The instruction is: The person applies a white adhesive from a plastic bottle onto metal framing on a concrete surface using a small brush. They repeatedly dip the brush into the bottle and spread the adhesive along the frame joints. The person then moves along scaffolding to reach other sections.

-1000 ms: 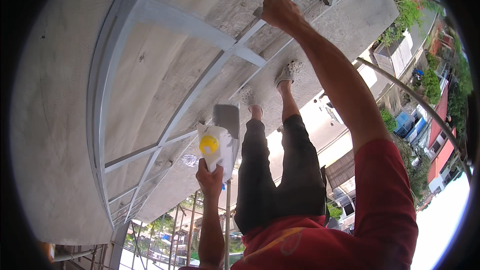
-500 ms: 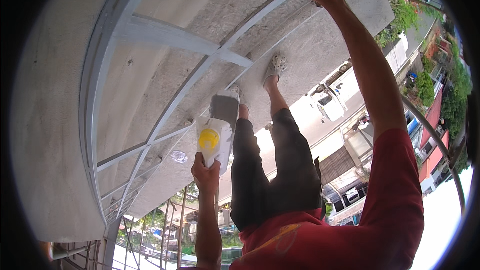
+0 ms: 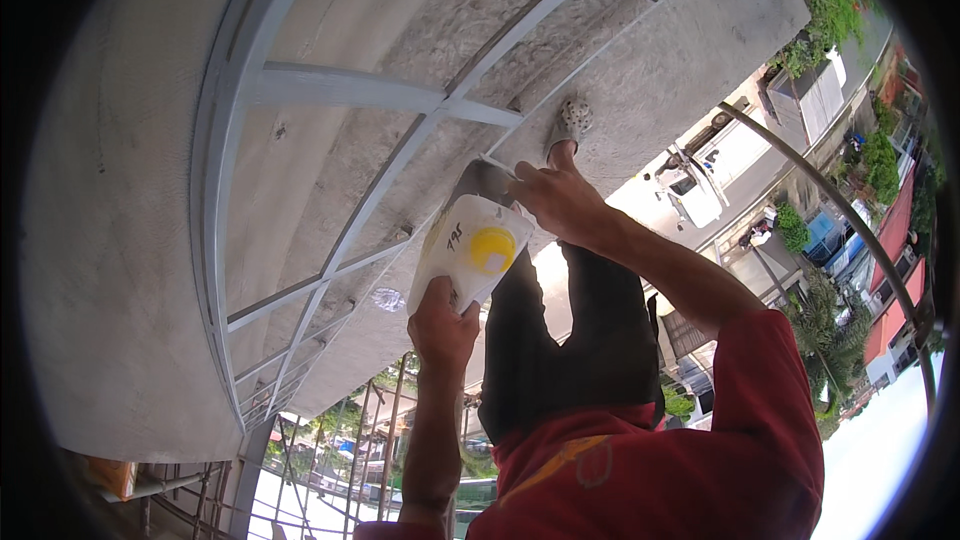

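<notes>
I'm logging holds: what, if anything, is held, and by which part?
The left grip holds the white container by its near end. The right grip seems to hold a thin tool; where exactly can't be told.

Downward fisheye view from head

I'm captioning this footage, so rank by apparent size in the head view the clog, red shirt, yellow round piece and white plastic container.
1. Red shirt
2. White plastic container
3. Yellow round piece and perforated clog: these look too alike to rank.
</notes>
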Motion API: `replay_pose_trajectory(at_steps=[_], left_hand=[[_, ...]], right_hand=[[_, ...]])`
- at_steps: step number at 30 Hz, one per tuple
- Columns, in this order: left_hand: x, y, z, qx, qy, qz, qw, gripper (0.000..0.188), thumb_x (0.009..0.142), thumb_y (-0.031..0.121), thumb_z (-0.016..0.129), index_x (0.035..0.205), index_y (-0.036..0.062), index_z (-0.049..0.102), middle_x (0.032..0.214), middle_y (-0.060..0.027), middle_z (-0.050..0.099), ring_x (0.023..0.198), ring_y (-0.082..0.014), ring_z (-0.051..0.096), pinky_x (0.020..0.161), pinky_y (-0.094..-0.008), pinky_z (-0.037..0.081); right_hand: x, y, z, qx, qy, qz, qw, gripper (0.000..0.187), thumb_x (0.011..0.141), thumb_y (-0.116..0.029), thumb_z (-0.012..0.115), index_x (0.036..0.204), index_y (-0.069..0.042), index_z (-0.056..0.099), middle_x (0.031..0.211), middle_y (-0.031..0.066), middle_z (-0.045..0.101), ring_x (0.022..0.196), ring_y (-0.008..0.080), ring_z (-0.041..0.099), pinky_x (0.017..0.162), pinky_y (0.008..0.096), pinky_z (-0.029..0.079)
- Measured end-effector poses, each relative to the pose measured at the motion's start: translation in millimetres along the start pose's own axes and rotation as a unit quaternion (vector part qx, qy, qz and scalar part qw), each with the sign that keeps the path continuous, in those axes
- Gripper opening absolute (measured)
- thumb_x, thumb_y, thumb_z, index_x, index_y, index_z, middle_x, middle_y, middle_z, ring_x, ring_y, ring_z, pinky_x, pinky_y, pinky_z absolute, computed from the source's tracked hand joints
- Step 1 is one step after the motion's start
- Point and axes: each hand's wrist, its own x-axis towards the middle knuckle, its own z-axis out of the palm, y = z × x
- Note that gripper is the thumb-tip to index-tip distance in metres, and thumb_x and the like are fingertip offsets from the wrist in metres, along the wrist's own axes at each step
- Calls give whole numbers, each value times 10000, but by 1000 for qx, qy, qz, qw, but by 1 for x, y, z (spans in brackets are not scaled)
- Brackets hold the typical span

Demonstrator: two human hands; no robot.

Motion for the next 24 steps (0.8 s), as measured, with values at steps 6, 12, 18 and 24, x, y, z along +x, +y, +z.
replay_pose_trajectory(at_steps=[6, 12, 18, 24], left_hand=[[-1, 5, -3, 37, -4, 21, 999, 319, 683, 69, 764, 956, 48, 602, 906, -179, 681, 862, -409, 661, 731, -452, 537], [4, 0, -2, 42, -21, 35, 998, 353, 666, 56, 778, 966, 57, 593, 921, -178, 674, 869, -409, 658, 737, -456, 539], [14, -9, 0, 29, -9, 49, 998, 353, 666, 41, 774, 961, 51, 581, 926, -177, 668, 878, -413, 652, 738, -460, 538], [20, -23, -3, 10, 23, 48, 999, 349, 671, 37, 770, 960, 47, 575, 933, -180, 667, 876, -417, 650, 731, -462, 535]], right_hand=[[-8, 11, 18, 4, -23, 31, 999, 145, 744, -24, 659, 886, -44, 639, 855, 93, 520, 901, 367, 584, 944, 620, 322], [-11, 14, 23, 8, -19, 42, 999, 209, 735, -5, 658, 939, -39, 683, 888, 82, 557, 931, 381, 582, 941, 580, 404], [-3, 23, -2, 28, -2, 21, 999, 305, 745, 22, 662, 1045, -34, 658, 931, 94, 602, 842, 297, 654, 646, 377, 575], [12, 35, -28, 70, -13, 90, 993, 332, 787, -85, 710, 1111, -48, 646, 954, 132, 669, 815, 322, 686, 722, 432, 547]])
